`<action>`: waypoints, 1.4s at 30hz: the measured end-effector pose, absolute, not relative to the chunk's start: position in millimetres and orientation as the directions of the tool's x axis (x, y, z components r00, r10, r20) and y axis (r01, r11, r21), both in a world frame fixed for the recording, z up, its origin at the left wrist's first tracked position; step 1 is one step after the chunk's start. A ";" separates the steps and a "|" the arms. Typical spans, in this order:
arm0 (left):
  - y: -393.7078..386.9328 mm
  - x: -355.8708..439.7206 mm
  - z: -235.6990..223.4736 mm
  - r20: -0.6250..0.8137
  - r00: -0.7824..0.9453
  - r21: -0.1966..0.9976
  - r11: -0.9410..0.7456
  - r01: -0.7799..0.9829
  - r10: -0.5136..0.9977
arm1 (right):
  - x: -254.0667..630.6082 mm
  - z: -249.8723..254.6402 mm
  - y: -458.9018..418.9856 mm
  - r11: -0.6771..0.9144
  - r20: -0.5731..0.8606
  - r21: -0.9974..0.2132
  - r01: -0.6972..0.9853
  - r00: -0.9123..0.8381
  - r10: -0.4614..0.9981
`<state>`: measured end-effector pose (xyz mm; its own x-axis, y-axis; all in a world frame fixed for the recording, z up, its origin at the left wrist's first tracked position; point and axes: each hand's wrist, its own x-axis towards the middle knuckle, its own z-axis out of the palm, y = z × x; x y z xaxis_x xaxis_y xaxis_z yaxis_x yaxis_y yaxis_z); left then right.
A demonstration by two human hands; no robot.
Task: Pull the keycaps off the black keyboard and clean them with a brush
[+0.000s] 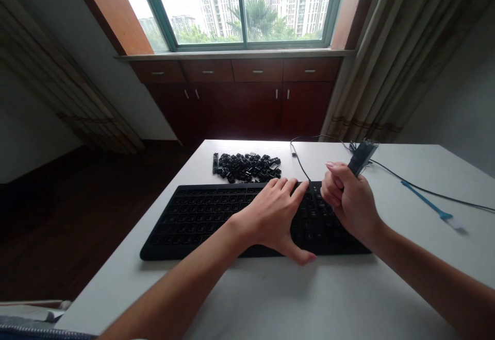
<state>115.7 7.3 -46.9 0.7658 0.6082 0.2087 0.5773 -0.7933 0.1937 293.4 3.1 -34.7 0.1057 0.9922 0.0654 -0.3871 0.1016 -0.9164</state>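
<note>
- Clenched tight, the right hand (350,198) grips a dark tool with a clear, shiny end (363,155), tipped up over the right part of the keyboard!
- Left hand (273,214) spreads open across the black full-size keyboard (181,219), grasping nothing, thumb reaching past the near edge.
- That keyboard lies flat on the white table (270,304), loose black plastic keycaps (247,167) heaped just behind it.
- Over right, a slender blue tool with a whitish tip (425,199) rests near a thin black cable (456,199).

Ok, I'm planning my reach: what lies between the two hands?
Part of the keyboard lies between left hand and right hand, in the head view.
</note>
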 end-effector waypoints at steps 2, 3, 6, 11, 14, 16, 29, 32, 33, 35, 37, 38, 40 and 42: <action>11.2 117.4 -48.7 0.226 0.757 0.196 -0.790 0.581 0.613 | 293.4 -35.4 3.7 0.087 0.055 -0.921 -0.380 0.093 0.994; 12.3 117.4 -49.8 0.233 0.754 0.203 -0.789 0.580 0.614 | 293.3 -36.1 4.1 0.082 0.053 -0.923 -0.376 0.087 0.995; 12.0 114.2 -53.6 0.250 0.748 0.236 -0.788 0.569 0.615 | 293.4 -38.9 5.9 0.085 0.062 -0.928 -0.362 0.075 0.995; 6.2 110.7 -55.7 0.283 0.721 0.318 -0.771 0.552 0.633 | 293.1 -43.7 8.3 0.098 0.072 -0.927 -0.363 0.086 0.994; 4.0 114.5 -55.0 0.315 0.691 0.379 -0.754 0.537 0.651 | 291.0 -46.8 9.4 0.079 0.053 -0.933 -0.350 0.083 0.995; 3.2 118.1 -55.6 0.334 0.679 0.403 -0.750 0.524 0.654 | 289.4 -48.8 10.3 0.062 0.037 -0.939 -0.337 0.081 0.996; 2.4 126.1 -64.4 0.334 0.608 0.587 -0.664 0.464 0.720 | 282.3 -58.3 9.1 0.085 0.059 -0.920 -0.383 0.078 0.995; -1.4 129.6 -66.0 0.300 0.550 0.646 -0.591 0.484 0.779 | 280.9 -57.0 10.0 0.063 0.079 -0.889 -0.453 -0.016 0.997; -3.2 131.2 -66.2 0.293 0.530 0.656 -0.570 0.494 0.796 | 280.9 -56.6 10.3 0.042 0.084 -0.880 -0.472 -0.068 0.994; -6.9 134.6 -65.5 0.302 0.487 0.678 -0.544 0.494 0.819 | 282.0 -56.1 10.5 0.014 0.107 -0.878 -0.479 -0.167 0.980; -9.1 137.7 -63.7 0.320 0.459 0.709 -0.531 0.464 0.829 | 284.2 -56.0 10.0 0.032 0.145 -0.908 -0.417 -0.242 0.959; -9.4 139.1 -62.6 0.328 0.457 0.723 -0.531 0.442 0.827 | 285.4 -56.0 9.7 0.059 0.166 -0.932 -0.356 -0.280 0.946; -8.4 141.6 -61.4 0.332 0.478 0.737 -0.540 0.407 0.813 | 287.1 -55.9 9.7 0.131 0.198 -0.969 -0.208 -0.349 0.916; -6.1 144.2 -62.1 0.318 0.486 0.752 -0.529 0.393 0.814 | 286.9 -56.1 10.6 0.172 0.196 -0.980 -0.097 -0.365 0.910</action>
<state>144.2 -6.1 -62.1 0.4863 0.8138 0.3183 0.3933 -0.5291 0.7519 286.9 10.6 -56.1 -0.3655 0.9099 0.1964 -0.0975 0.1724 -0.9802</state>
